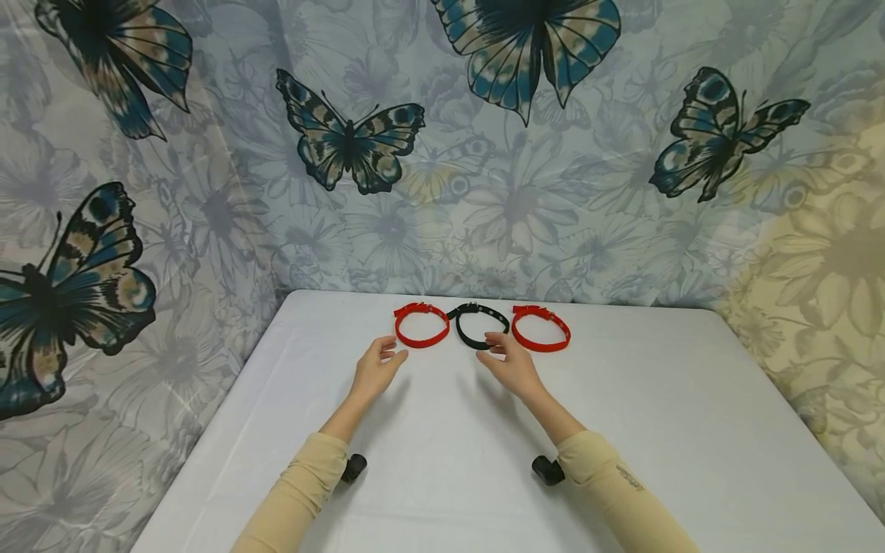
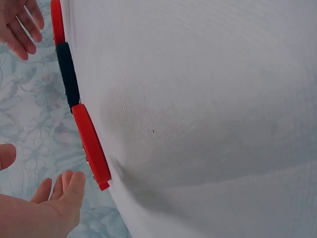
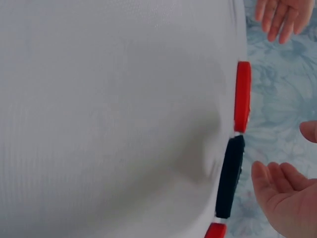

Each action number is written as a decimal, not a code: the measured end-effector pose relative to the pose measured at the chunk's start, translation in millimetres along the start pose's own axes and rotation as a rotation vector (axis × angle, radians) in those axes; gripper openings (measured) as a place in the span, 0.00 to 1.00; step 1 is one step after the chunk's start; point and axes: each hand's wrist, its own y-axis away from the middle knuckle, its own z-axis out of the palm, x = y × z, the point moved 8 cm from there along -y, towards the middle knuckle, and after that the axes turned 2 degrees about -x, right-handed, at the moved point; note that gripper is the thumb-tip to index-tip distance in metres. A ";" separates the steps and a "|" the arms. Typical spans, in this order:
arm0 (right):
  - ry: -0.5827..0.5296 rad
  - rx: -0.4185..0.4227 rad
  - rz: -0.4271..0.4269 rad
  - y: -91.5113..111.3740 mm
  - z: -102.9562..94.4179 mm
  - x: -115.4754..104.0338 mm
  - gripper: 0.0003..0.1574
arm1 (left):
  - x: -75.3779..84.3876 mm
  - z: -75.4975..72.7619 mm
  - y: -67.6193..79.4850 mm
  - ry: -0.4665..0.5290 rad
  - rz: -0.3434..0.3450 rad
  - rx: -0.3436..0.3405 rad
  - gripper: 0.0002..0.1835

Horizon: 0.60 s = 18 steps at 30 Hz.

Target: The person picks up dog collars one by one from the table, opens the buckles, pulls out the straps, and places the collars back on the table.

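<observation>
Three buckled pet collars lie in a row near the table's far edge: a red collar (image 1: 423, 345) on the left, a black collar (image 1: 470, 342) in the middle and another red collar (image 1: 542, 347) on the right. My left hand (image 1: 376, 370) is by the left red collar, its fingers loosely bent and thumb apart, with nothing in it. My right hand (image 1: 513, 370) overlaps the front right of the black collar in the head view. In the right wrist view its relaxed fingers (image 3: 277, 181) show beside the black band (image 3: 230, 178), thumb apart and holding nothing.
A white cloth covers the table (image 1: 442, 476). Behind it and along the sides hangs a fabric backdrop (image 1: 387, 246) printed with flowers and large butterflies. Small black devices (image 1: 548, 470) sit at both wrists, below the sleeves.
</observation>
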 end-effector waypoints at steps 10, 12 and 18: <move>-0.185 -0.114 0.167 -8.5 32.1 6.2 0.30 | -12.7 3.0 -5.1 0.064 -0.093 -0.019 0.27; -0.223 -0.122 0.181 -10.8 36.7 5.8 0.30 | -14.5 3.9 -7.3 0.090 -0.109 -0.022 0.27; -0.354 -0.140 0.253 -17.6 49.1 6.9 0.29 | -25.0 7.8 -14.7 0.208 -0.195 -0.049 0.26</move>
